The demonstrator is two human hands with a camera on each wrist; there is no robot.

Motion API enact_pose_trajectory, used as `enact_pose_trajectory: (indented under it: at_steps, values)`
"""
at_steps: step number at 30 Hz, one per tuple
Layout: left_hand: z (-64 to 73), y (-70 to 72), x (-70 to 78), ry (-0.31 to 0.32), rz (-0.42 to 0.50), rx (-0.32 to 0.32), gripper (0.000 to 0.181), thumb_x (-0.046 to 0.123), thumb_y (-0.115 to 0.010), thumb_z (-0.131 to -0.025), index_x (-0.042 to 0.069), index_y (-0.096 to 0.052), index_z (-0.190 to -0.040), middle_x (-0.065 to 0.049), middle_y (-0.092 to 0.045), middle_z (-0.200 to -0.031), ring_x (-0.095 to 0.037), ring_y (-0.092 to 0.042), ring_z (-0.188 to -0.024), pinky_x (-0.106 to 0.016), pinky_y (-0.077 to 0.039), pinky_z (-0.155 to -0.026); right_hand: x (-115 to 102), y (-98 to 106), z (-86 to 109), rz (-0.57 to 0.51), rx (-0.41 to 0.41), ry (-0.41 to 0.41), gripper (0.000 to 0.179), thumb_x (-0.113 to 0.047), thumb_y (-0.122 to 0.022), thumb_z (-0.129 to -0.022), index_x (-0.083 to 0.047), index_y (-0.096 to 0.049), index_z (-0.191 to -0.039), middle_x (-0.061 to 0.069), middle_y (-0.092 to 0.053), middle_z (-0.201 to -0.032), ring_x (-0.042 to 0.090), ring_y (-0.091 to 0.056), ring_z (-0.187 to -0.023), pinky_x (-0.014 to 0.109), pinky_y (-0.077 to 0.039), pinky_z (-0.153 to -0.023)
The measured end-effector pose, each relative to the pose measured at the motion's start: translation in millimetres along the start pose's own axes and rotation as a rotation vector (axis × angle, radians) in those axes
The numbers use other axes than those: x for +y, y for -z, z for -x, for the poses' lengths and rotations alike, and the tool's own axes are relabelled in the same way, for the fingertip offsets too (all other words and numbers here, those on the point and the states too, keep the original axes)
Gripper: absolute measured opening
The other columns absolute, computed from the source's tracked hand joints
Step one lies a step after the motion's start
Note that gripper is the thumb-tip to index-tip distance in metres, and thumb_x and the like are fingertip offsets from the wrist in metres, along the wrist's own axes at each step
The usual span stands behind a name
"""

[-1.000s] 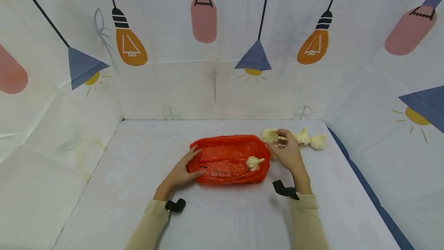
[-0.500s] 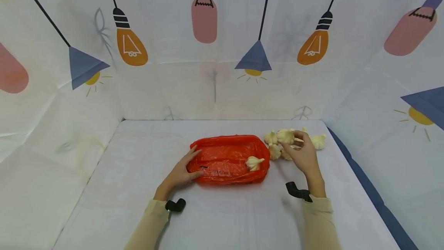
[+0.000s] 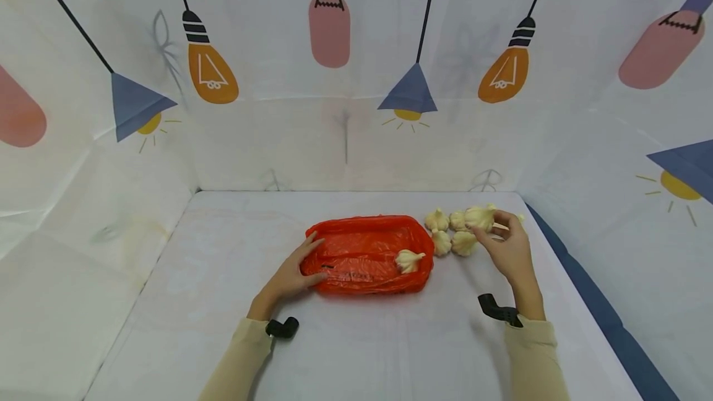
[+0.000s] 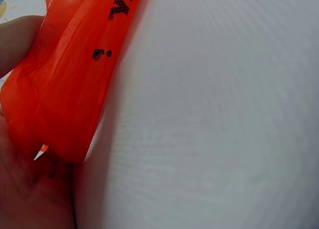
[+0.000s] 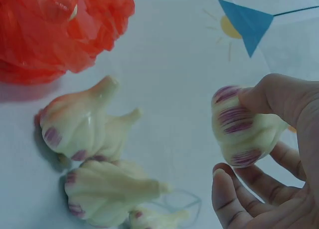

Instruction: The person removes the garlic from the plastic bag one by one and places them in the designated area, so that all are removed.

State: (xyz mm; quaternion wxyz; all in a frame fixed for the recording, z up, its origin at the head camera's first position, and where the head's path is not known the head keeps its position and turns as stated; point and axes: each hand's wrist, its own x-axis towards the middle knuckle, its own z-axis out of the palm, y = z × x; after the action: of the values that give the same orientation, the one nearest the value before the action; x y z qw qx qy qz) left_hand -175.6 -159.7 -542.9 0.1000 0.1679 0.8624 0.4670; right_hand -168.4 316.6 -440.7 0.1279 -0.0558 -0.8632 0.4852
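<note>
In the head view my left hand [image 3: 285,275] holds the left end of a shallow tray wrapped in red plastic bag [image 3: 356,223], thumb and fingers over its rim. A garlic bulb [image 3: 408,261] lies inside the tray at its right end. My right hand [image 3: 514,249] pinches another garlic bulb [image 3: 480,218] between thumb and fingers, right of the tray. Purple streaks mark this held bulb [image 5: 239,126] in the right wrist view. Thumb and palm press against the red plastic [image 4: 70,104] in the left wrist view.
Several garlic bulbs [image 3: 463,244] stand close together on the white table [image 3: 356,345], just right of the tray. The tip of one more bulb [image 3: 520,218] shows behind my right hand. A white cloth wall printed with lamps [image 3: 345,141] rises behind the table.
My right hand has moved steadily right with the pinched bulb, from beside the tray's rim past the bulbs on the table, uncovering some of them. The left hand and tray stayed put.
</note>
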Motion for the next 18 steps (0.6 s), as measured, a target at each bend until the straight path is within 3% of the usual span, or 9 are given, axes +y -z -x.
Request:
enact_pose_trajectory:
  at_steps: [8, 18]
  values:
    - [0.3, -0.1, 0.8, 0.005, 0.013, -0.003, 0.088, 0.039, -0.08, -0.088, 0.021, -0.036, -0.162, -0.001, -0.016, -0.174, -0.034, -0.013, -0.16, -0.066, -0.017, -0.125, 13, 12, -1.8, 0.02, 0.058, -0.043, 0.068, -0.026, -0.074, -0.095, 0.002, -0.043, -0.149, 0.023, -0.049, -0.145, -0.008, -0.049, -0.098, 0.001, -0.046, -0.075]
    - [1.0, -0.3, 0.2, 0.012, 0.019, 0.008, 0.087, 0.039, -0.081, -0.088, 0.022, -0.037, -0.161, 0.0, -0.017, -0.174, -0.034, -0.013, -0.16, -0.066, -0.017, -0.125, 36, 7, -6.3, 0.013, 0.072, -0.138, 0.067, -0.022, -0.072, -0.096, 0.001, -0.042, -0.151, 0.024, -0.048, -0.149, 0.014, -0.056, -0.11, 0.003, -0.046, -0.07]
